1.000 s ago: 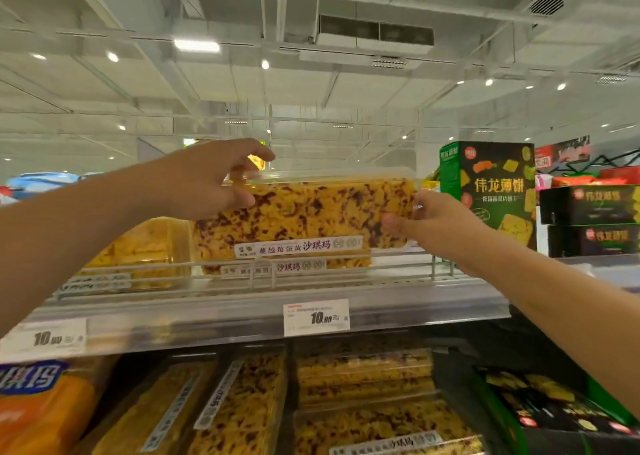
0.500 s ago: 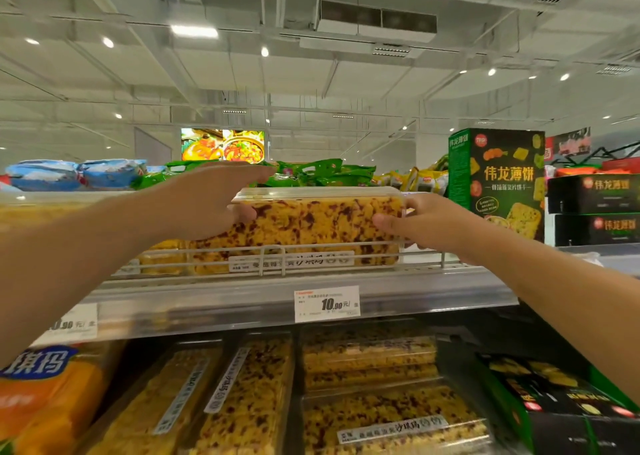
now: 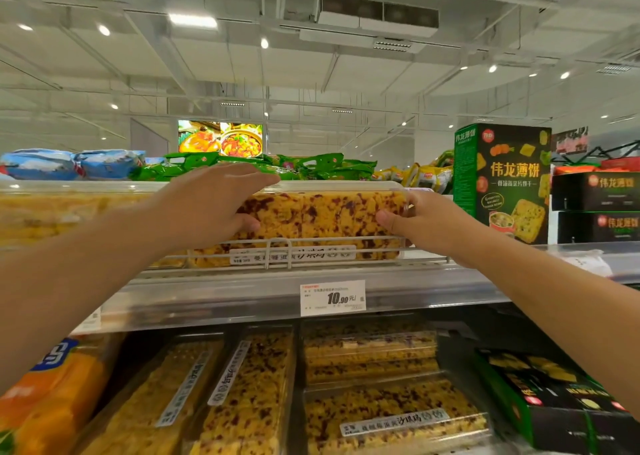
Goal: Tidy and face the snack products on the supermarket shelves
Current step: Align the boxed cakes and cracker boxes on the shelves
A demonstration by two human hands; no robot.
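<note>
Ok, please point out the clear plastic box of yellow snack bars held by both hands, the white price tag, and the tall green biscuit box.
clear plastic box of yellow snack bars (image 3: pixel 322 217), head view, front face.
white price tag (image 3: pixel 332 298), head view, printed price.
tall green biscuit box (image 3: pixel 512 181), head view, front panel.

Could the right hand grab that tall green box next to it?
Probably yes. The right hand sits at the clear snack box's right end, and the tall green box stands just beside it on the same shelf with nothing between. But the hand would have to let go first.
</note>
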